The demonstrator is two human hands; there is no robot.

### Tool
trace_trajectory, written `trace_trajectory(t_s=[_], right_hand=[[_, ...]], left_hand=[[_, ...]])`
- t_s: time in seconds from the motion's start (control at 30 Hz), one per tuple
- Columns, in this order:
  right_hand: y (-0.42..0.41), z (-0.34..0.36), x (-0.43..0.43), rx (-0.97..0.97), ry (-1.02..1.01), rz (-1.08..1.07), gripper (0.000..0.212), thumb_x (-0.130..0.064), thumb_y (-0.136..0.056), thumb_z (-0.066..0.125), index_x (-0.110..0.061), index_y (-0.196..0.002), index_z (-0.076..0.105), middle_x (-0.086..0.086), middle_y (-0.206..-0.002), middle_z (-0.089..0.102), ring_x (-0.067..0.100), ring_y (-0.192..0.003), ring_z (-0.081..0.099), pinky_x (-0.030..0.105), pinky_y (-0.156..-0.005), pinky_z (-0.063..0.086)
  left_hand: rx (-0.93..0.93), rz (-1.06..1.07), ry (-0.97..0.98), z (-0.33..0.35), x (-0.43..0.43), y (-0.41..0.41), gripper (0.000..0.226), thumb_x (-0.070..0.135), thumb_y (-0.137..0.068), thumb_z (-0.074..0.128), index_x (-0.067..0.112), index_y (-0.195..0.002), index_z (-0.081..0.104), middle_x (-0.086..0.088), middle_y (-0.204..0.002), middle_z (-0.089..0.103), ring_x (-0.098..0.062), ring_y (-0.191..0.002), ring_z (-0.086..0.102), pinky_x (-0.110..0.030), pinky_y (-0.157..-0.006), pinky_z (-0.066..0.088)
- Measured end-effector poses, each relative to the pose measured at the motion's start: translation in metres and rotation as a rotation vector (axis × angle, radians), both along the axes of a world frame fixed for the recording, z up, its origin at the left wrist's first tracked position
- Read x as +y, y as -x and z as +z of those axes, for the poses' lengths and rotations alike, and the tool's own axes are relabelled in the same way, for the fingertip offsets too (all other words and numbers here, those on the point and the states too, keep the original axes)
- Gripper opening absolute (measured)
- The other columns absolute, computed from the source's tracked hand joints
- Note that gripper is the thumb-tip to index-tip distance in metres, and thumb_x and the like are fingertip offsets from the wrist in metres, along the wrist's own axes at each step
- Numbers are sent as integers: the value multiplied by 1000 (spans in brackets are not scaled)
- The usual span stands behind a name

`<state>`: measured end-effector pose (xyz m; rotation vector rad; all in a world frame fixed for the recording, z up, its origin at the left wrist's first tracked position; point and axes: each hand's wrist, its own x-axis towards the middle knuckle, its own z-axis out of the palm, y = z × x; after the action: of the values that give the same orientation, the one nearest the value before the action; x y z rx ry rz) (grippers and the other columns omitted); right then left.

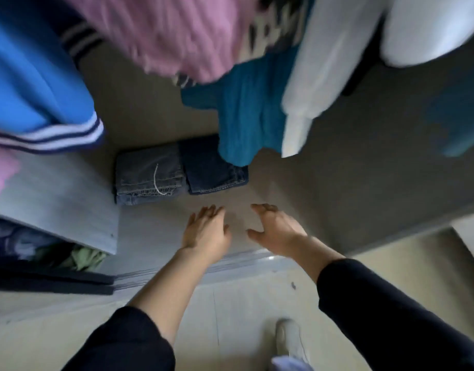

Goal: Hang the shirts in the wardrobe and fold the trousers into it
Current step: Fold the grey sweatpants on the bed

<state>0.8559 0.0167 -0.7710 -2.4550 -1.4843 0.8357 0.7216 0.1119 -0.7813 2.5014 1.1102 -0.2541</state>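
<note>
Two folded pairs of trousers lie side by side on the wardrobe floor [297,188]: grey jeans [147,180] on the left and dark blue jeans [211,172] on the right. Above them hang a blue striped top [37,84], a pink fluffy garment [171,33], a teal shirt [244,111] and a white garment [324,62]. My left hand [205,230] and my right hand [274,227] hover just in front of the jeans with fingers loosely spread, holding nothing.
A grey divider panel [69,204] stands to the left, with clothes bundled beyond it [77,258]. The sliding-door track [230,263] crosses below my wrists. My white shoe [288,338] stands on the pale floor.
</note>
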Motion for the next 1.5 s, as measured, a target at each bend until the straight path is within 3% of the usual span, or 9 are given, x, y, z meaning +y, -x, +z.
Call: trace_trajectory(t_s=[0.1, 0.23, 0.53, 0.73, 1.13, 1.5], right_hand=[[11, 99, -57, -25, -4, -77, 66, -40, -89, 59, -15, -145, 35, 8, -143, 44, 26, -132, 39, 36, -103, 39], [16, 206, -147, -72, 3, -256, 56, -39, -88, 60, -13, -135, 43, 7, -132, 49, 26, -127, 41, 38, -99, 42], [16, 316, -350, -154, 71, -683, 63, -43, -90, 58, -15, -142, 37, 5, -138, 47, 25, -128, 40, 39, -100, 41], [4, 348, -500, -187, 110, -898, 59, -42, -89, 56, -13, -138, 39, 6, -135, 48, 26, -125, 42, 40, -99, 42], [-32, 365, -837, -153, 237, -1150, 57, -39, -90, 56, -15, -138, 37, 6, -135, 45, 27, -125, 41, 38, -99, 41], [-125, 352, -974, -159, 260, -1257, 59, -40, -92, 52, -14, -141, 33, 6, -137, 43, 26, -126, 39, 40, -96, 42]], left_hand=[[-39, -43, 46, 102, -56, -2, 45, 28, -96, 43, 16, -140, 42, -5, -145, 43, -23, -135, 35, -35, -112, 26], [-64, -172, 126, 208, -123, -14, 43, 24, -96, 46, 16, -138, 44, -6, -147, 41, -23, -138, 31, -33, -110, 24], [-29, -580, 55, 303, -276, -71, 40, 25, -97, 40, 19, -137, 43, -4, -150, 36, -22, -143, 22, -40, -116, 17], [14, -855, -34, 334, -431, -126, 43, 29, -95, 39, 23, -138, 41, -2, -142, 44, -20, -134, 34, -39, -110, 27], [56, -1172, -9, 356, -773, -215, 40, 28, -96, 36, 19, -135, 42, -4, -138, 45, -24, -128, 38, -39, -103, 34], [72, -1279, -32, 344, -902, -322, 40, 28, -96, 35, 18, -135, 42, -4, -135, 45, -23, -121, 42, -38, -97, 38]])
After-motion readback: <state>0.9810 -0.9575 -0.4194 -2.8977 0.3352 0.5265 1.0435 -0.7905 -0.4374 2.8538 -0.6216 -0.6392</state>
